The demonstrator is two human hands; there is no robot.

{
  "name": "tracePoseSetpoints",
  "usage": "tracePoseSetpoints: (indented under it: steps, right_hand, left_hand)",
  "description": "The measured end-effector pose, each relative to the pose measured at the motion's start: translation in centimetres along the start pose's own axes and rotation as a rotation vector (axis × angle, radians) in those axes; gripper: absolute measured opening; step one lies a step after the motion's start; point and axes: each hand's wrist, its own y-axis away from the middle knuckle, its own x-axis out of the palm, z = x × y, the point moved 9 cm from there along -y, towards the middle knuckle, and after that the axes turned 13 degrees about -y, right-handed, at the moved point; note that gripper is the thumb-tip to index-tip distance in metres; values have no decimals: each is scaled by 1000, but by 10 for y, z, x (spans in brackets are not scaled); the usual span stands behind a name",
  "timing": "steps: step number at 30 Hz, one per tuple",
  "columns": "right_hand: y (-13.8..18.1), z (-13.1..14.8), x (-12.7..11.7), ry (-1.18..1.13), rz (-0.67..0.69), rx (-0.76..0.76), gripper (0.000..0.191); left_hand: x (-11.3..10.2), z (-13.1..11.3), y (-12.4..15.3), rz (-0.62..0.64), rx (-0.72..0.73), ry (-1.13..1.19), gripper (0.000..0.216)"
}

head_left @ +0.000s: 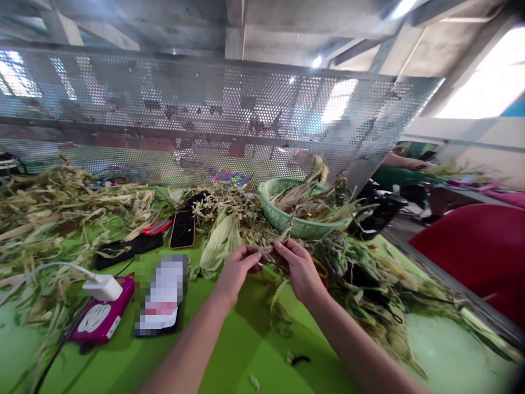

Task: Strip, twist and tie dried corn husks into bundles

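Note:
My left hand [239,269] and my right hand [299,268] are close together above the green table. Between their fingertips is a small, knotted-looking piece of dried corn husk [266,249], pinched from both sides. Thin strands stick up from it beside the right fingers. A broad, pale corn husk [223,241] lies just behind my left hand. Behind my right hand stands a green plastic basket [268,210] with dry husks in it. Small knotted husk pieces [223,202] are heaped to the left of the basket.
At left lie a phone [182,230], a red cutter [158,225], a second, pixelated phone [162,295] and a magenta power bank [100,317] with a white plug. Husks [45,202] cover the far left. A perforated metal screen [197,120] stands behind; a red chair [476,251] and another person's hand [414,163] are at right.

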Motion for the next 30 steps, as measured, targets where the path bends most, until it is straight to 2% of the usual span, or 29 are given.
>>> tracePoseSetpoints:
  steps: [9, 16, 22, 27, 30]
  right_hand:
    - [-2, 4, -4, 11, -28, -42, 33]
    - [-2, 6, -3, -15, -20, -51, 28]
    - [-3, -3, -5, -53, -29, 6, 28]
    - [-3, -16, -7, -138, -21, 97, 27]
    - [-3, -14, -7, -138, -20, 87, 27]
  left_hand:
    - [-3, 3, -1, -23, -9, -50, 22]
    - [-3, 8, -4, -24, -1, -73, 26]
    - [-3, 3, -4, -22, 53, -55, 25]
    - [3, -3, -1, 50, 99, -21, 21]
    - [3, -4, -1, 57, 90, -10, 21]
